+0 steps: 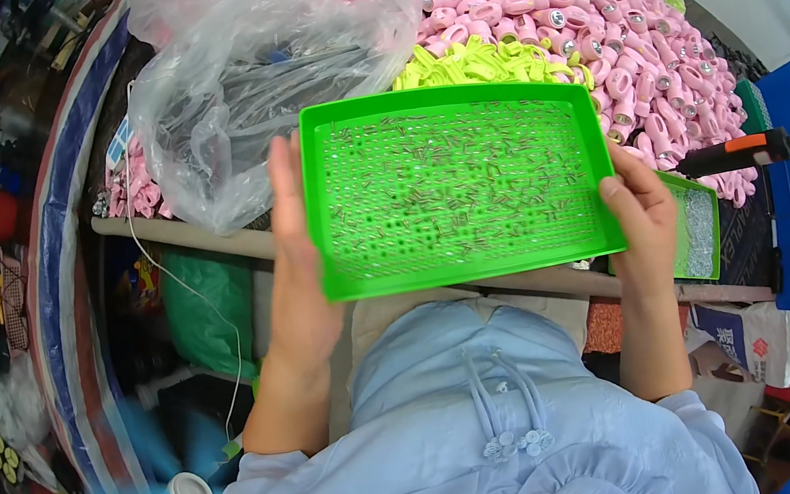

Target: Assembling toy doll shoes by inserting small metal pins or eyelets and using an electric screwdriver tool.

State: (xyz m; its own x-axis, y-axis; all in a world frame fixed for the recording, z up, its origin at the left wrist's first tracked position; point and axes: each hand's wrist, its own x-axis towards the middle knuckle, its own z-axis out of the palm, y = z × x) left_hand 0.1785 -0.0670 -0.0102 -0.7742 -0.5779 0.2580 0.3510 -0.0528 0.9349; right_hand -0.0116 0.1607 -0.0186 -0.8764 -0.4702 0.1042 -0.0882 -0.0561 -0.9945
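Note:
A bright green shallow plastic tray is held up in front of my lap. Its floor is perforated, and small, slim metal pieces that look like screws lie scattered over it. My right hand grips the tray's right edge, thumb over the rim and fingers behind. At the opposite side, my left hand is upright with its fingers stretched out, its palm facing the tray's left wall. That hand is slightly blurred, so I cannot tell whether it presses on the wall.
Behind the tray, pink flashlight-shaped casings form a heap, with yellow-green plastic pieces beside them. A clear plastic bag lies at left. An electric screwdriver stands out at right, above a second green tray. A blue fan is at lower left.

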